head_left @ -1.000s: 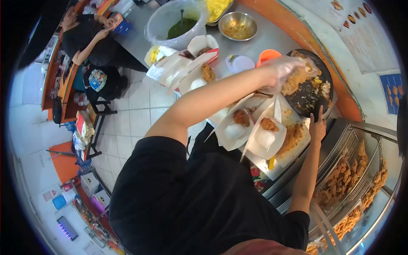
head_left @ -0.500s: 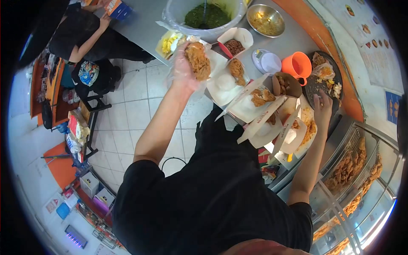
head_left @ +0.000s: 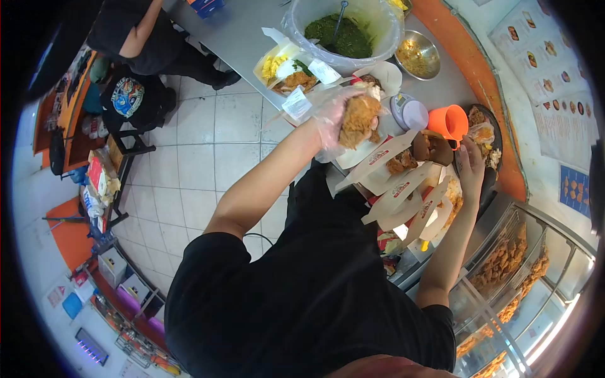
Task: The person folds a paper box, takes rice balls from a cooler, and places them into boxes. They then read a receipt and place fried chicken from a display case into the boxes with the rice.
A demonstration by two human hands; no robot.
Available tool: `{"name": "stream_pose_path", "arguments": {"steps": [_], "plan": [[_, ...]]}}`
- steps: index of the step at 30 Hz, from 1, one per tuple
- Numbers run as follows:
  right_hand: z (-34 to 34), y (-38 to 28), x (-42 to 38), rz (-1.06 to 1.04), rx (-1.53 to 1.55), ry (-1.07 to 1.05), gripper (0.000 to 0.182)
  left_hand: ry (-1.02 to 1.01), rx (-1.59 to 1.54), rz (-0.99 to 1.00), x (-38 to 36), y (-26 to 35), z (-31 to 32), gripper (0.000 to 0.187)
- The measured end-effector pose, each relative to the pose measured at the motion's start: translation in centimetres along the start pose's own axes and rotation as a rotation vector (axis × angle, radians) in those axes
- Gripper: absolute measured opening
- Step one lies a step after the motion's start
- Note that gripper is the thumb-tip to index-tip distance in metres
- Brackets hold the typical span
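My left hand [head_left: 334, 120], in a clear plastic glove, holds a piece of fried chicken [head_left: 359, 118] above an open white paper box [head_left: 353, 154] on the steel counter. My right hand [head_left: 471, 167] grips the near rim of a black tray [head_left: 498, 142] that carries more fried pieces. Between my hands stand several open paper meal boxes [head_left: 403, 186] with chicken and rice in them. An orange cup [head_left: 449, 121] sits beside the tray.
A large clear tub of green vegetable [head_left: 343, 28], a metal bowl [head_left: 419, 58] and a box with yellow food [head_left: 283, 66] stand further along the counter. A glass display case of fried chicken [head_left: 504, 261] is at right. Another person [head_left: 135, 31] stands at top left.
My left hand lifted a chicken piece off the black tray, carried it out to the far boxes, then came back over the nearer white box. My right hand stayed on the tray.
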State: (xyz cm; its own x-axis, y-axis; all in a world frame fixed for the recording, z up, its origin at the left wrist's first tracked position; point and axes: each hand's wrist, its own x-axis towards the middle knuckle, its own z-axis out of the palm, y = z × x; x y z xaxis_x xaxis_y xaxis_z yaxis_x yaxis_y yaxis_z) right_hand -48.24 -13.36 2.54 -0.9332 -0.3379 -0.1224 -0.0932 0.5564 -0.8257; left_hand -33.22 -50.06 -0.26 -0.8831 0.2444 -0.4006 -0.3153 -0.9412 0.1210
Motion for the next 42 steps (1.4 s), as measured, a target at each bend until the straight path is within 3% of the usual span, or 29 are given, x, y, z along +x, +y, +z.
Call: {"name": "stream_pose_path", "arguments": {"steps": [2,6,9,10,12,14,16,22,25,26,29,30,33,38,41,42], "plan": [[0.1,-0.3,-0.4,0.022,-0.001,-0.01,0.04,0.023,-0.206,-0.095,-0.3,0.6,-0.6,0.037],[1.0,-1.1,-0.8,-0.017,-0.001,-0.03,0.037,0.058,-0.283,-0.099,-0.8,0.8,-3.0,0.048],[4.3,-4.7,-1.4,-0.16,-0.025,-0.122,0.034,-0.126,-0.241,-0.185,-0.3,0.5,-7.9,0.05],[6.4,-7.1,-1.8,-0.195,-0.053,-0.164,0.035,-0.292,-0.256,-0.296,-0.6,0.7,-8.7,0.05],[10.3,-11.1,-1.8,-0.513,-0.266,-0.23,0.039,-0.057,-0.153,-0.173,-0.2,0.3,-8.4,0.049],[13.8,-12.3,-1.5,-0.69,-0.352,-0.236,0.036,0.105,-0.075,-0.108,0.1,0.1,-8.6,0.048],[15.0,-10.3,-1.2,-0.675,-0.524,-0.306,0.031,0.193,-0.036,-0.097,1.7,0.3,-9.5,0.046],[15.0,-8.5,-1.8,-0.58,-0.635,-0.443,0.027,0.672,0.173,0.572,10.6,-2.7,-13.9,0.039],[15.2,-8.3,-2.2,-0.576,-0.65,-0.448,0.029,0.951,0.515,0.704,7.6,-3.6,-7.8,0.048],[15.3,-8.2,-2.4,-0.575,-0.649,-0.448,0.03,0.984,0.547,0.649,6.3,-3.9,-5.9,0.063],[15.9,-8.1,-2.8,-0.611,-0.619,-0.456,0.03,0.761,0.654,0.757,5.9,-4.6,-7.3,0.074],[16.1,-8.1,-2.7,-0.612,-0.579,-0.459,0.03,0.891,0.723,0.682,5.4,-4.9,-6.9,0.074],[16.9,-8.4,-2.1,-0.614,-0.501,-0.462,0.03,0.837,0.606,0.602,3.3,-5.9,-7.1,0.079],[18.4,-10.7,-1.3,-0.659,-0.476,-0.515,0.03,0.706,0.823,0.644,-2.7,-8.4,-8.7,0.065],[21.8,-12.2,-1.7,-0.619,-0.089,-0.544,0.024,0.613,0.787,0.751,-6.7,-9.9,-9.4,0.049],[23.2,-12.6,-2.0,-0.613,-0.089,-0.517,0.024,0.59,0.74,0.801,-7.7,-10.4,-9.8,0.044]]}}
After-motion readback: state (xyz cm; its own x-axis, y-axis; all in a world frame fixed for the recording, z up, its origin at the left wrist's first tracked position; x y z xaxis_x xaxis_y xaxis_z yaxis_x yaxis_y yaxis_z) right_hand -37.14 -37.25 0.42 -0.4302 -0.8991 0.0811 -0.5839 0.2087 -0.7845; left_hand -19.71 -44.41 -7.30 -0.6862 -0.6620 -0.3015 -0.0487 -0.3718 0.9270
